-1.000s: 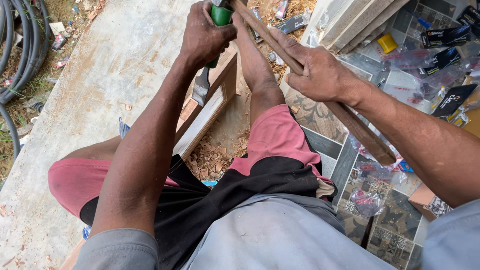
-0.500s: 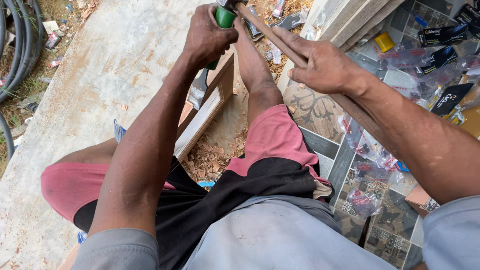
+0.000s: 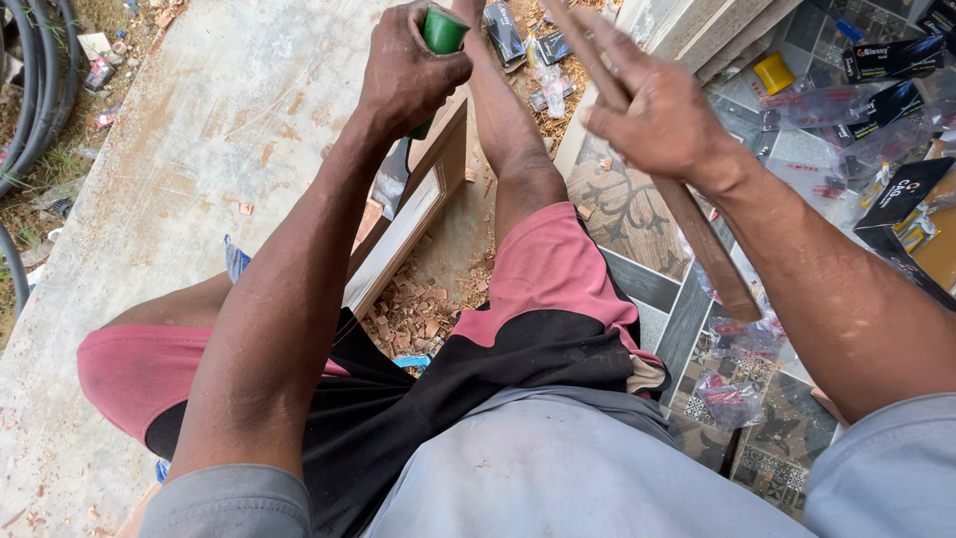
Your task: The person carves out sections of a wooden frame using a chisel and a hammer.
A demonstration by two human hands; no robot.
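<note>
- The left hand (image 3: pixel 408 70) is raised at about 11 o'clock, arm stretched forward over the left thigh, fingers wrapped in a tight fist around one green-handled chisel (image 3: pixel 438 32); only the handle top shows above the fist, and the grey blade (image 3: pixel 390 179) hangs below the hand toward 6 o'clock.
- The right hand (image 3: pixel 652 110) sits at about 1 o'clock, wrist bent, fingers curled and pressed together around one long wooden stick (image 3: pixel 712 249), which runs slanting from 12 o'clock down to 4 o'clock, past the forearm.
- One wooden frame (image 3: pixel 423 204) lies slanting between the legs, just under the chisel blade; whether the blade touches it cannot be told.
- One heap of wood chips (image 3: pixel 418 314) lies at the centre, beside the frame's lower end.
- The person sits on a concrete slab (image 3: pixel 209 130), with patterned tiles (image 3: pixel 637 214) to the right.
- Several clear plastic packets (image 3: pixel 742 349) and two dark boxes (image 3: pixel 901 194) lie scattered from 2 to 4 o'clock.
</note>
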